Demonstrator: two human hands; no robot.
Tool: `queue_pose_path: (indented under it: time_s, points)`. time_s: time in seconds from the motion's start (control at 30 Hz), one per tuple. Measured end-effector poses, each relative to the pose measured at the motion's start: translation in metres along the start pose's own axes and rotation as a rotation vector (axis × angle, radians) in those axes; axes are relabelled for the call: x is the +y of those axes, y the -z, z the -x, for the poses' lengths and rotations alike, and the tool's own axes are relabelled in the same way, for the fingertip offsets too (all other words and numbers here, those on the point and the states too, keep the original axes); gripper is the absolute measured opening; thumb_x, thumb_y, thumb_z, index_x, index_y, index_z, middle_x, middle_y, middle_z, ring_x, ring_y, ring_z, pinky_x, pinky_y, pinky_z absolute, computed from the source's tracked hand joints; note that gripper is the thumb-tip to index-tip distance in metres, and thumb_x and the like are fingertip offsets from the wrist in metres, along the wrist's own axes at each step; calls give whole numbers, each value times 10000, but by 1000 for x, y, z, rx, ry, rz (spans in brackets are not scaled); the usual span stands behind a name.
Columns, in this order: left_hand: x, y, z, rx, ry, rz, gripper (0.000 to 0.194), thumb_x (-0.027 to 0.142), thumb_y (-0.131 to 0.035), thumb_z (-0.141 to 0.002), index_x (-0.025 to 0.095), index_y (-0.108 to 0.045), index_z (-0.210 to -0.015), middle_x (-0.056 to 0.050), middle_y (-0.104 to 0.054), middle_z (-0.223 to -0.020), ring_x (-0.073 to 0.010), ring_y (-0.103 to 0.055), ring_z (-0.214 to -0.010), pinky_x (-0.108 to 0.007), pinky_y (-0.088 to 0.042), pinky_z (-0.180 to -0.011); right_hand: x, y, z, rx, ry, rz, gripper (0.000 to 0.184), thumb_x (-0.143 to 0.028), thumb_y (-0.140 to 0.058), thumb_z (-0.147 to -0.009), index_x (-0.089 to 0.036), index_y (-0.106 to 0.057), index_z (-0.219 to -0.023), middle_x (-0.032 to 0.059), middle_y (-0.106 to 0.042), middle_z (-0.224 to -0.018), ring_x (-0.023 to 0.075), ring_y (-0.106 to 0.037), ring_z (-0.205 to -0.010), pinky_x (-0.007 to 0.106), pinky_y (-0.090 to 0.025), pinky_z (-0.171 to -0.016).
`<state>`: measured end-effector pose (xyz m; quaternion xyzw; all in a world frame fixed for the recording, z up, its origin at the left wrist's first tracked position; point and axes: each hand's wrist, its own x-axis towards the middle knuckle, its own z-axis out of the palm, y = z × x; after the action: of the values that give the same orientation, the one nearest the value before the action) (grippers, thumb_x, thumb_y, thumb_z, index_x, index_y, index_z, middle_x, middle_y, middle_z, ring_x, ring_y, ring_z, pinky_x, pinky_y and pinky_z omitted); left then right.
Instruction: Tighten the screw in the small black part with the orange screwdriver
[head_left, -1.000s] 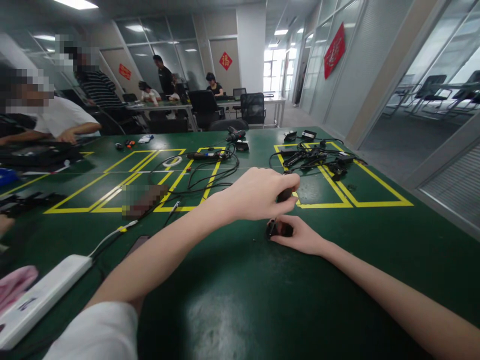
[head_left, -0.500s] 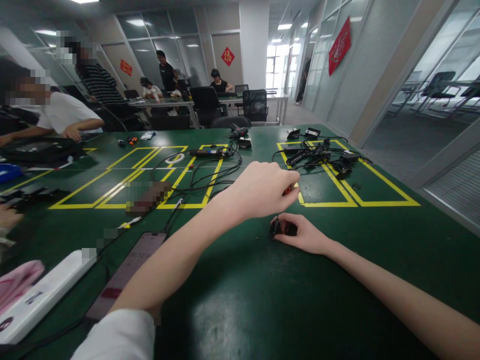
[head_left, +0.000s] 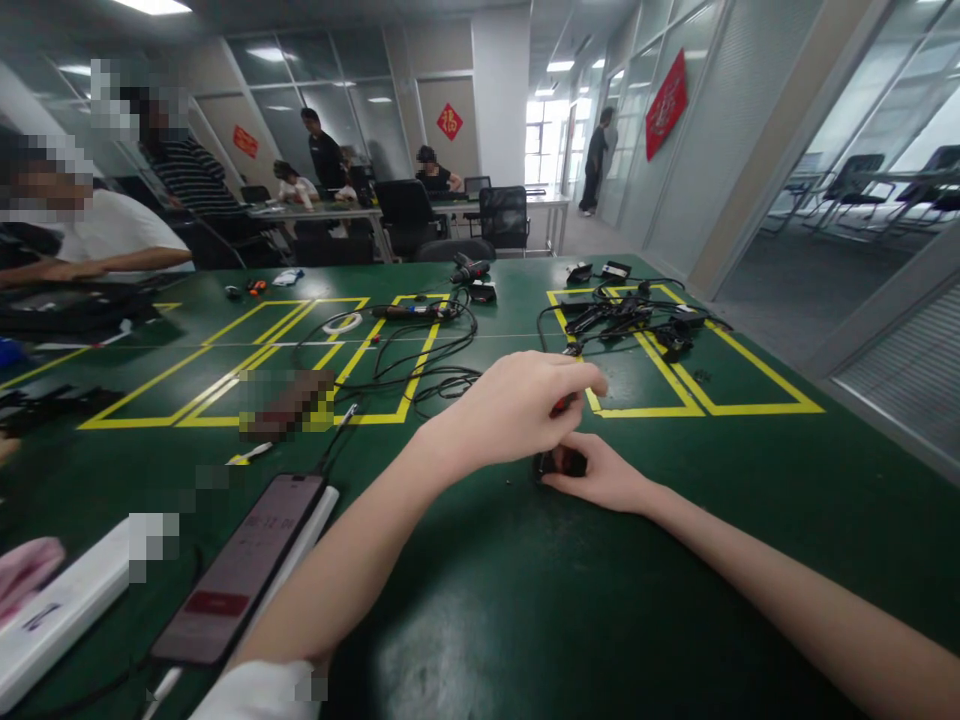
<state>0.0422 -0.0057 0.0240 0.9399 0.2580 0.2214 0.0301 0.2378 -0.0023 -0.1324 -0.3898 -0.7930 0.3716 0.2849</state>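
Note:
My left hand [head_left: 525,400] is closed around a red-handled screwdriver [head_left: 562,404], most of which its fingers hide. Just below it, my right hand [head_left: 607,475] pinches a small black part [head_left: 571,462] against the green tabletop [head_left: 570,620]. The screwdriver is above the black part; where its tip touches is hidden. A tiny screw-like bit [head_left: 508,482] lies left of the black part.
Black brackets and cables [head_left: 622,310] lie in a yellow-taped area at the right. A power drill [head_left: 469,270] and a corded driver [head_left: 412,312] are farther back. At left are a phone [head_left: 247,570] and white power strip [head_left: 82,600]. Co-workers sit and stand beyond.
My left hand has come down slightly, closer to the right hand, its forefinger now reaching farther out. The right hand keeps its hold on the black part. The view has shifted slightly.

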Motion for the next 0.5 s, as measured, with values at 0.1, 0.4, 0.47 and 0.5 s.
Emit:
queue_pose_path:
  time_s: [0.1,0.4,0.47,0.5]
  points:
    - [-1,5,2,-16,20,33,318,119,-536,-845,171,-701,-1112,-59,-735,-941,-192,-662,-832,-285,-485,-696,2,0,0,16,18,4,208,-293,-765,-816,-197,-690,-984,-8,-644,-753,173,-580,-664,286,-464,-630]
    - [-1,8,7,25,78,-77,344,150,-477,-940,217,-681,-1209,-88,-627,-1201,-161,-641,-829,-278,-486,-710,1,0,0,-1,39,-6,278,-279,-761,-824,-185,-686,-1075,-2,-654,-803,176,-600,-709,288,-469,-666]
    - [0,7,6,16,88,-120,301,192,-506,-933,214,-682,-1176,-69,-646,-1118,-167,-634,-808,-281,-473,-690,1,0,0,1,41,-9,266,-285,-767,-820,-187,-687,-1054,-6,-649,-790,173,-592,-696,286,-465,-659]
    - [1,7,6,10,87,-134,297,196,-531,-907,208,-681,-1162,-65,-649,-1091,-175,-631,-813,-284,-470,-688,2,0,0,3,44,-11,254,-287,-769,-818,-188,-686,-1037,-9,-645,-782,170,-585,-684,286,-463,-653]
